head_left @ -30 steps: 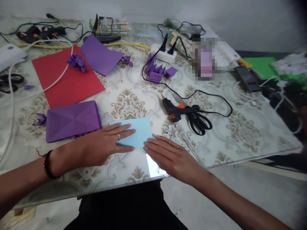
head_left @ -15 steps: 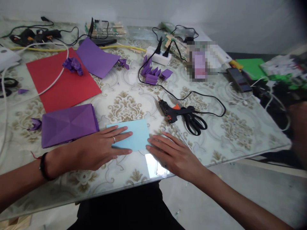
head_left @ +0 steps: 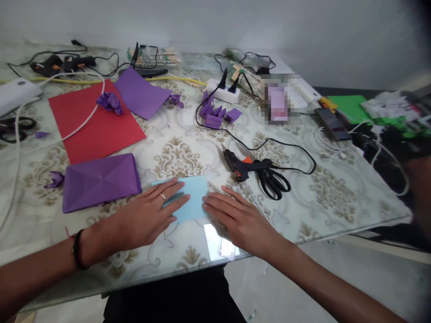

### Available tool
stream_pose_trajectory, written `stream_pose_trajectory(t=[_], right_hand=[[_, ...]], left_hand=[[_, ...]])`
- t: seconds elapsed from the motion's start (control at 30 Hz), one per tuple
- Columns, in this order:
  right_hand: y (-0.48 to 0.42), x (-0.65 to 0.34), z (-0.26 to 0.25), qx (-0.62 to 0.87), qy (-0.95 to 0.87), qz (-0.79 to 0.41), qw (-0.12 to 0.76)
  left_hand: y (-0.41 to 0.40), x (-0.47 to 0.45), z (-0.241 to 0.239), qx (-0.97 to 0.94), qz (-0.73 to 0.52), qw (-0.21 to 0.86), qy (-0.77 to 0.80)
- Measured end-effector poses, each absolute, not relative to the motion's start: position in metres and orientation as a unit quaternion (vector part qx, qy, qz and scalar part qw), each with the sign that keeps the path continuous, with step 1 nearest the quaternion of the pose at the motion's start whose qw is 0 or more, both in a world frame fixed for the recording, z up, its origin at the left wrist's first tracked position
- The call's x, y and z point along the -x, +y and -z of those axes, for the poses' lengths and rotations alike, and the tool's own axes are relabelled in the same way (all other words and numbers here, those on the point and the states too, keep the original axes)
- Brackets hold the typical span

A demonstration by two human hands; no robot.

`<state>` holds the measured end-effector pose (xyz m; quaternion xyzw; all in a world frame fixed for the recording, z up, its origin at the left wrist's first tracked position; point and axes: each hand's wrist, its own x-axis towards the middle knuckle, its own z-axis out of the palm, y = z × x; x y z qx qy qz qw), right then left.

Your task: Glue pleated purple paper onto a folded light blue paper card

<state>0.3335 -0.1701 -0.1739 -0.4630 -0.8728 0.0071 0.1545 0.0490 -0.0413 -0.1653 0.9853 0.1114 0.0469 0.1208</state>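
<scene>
Pressing light-blue paper (head_left: 195, 193) flat on patterned table (head_left: 178, 157), near front edge, with wide-spread fingers of left hand (head_left: 146, 215). Seemingly touching paper's right edge with straight, unclenched fingers of right hand (head_left: 240, 222), palm down. Working between 1 folded purple packet (head_left: 101, 184) at left and 1 black glue gun (head_left: 234, 162), with adjoining black scissors (head_left: 263, 175), farther off at right.

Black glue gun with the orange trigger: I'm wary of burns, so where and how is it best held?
Probably by its slim black plastic handle, from above: the handle stretches right, away from the tapered nozzle, while black-handled scissors crowd its near side.
</scene>
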Motion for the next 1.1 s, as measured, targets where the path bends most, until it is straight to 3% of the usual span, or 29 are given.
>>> stream_pose_trajectory(t=[0.57,1.1], right_hand=[[-0.150,-0.335,0.176,0.489,-0.868,0.009,0.086],[-0.154,-0.340,0.183,0.494,-0.864,-0.008,0.094]], left_hand=[[-0.056,-0.055,0.181,-0.980,-0.055,0.111,0.157],[-0.085,-0.027,0.179,-0.967,-0.067,0.069,0.234]])
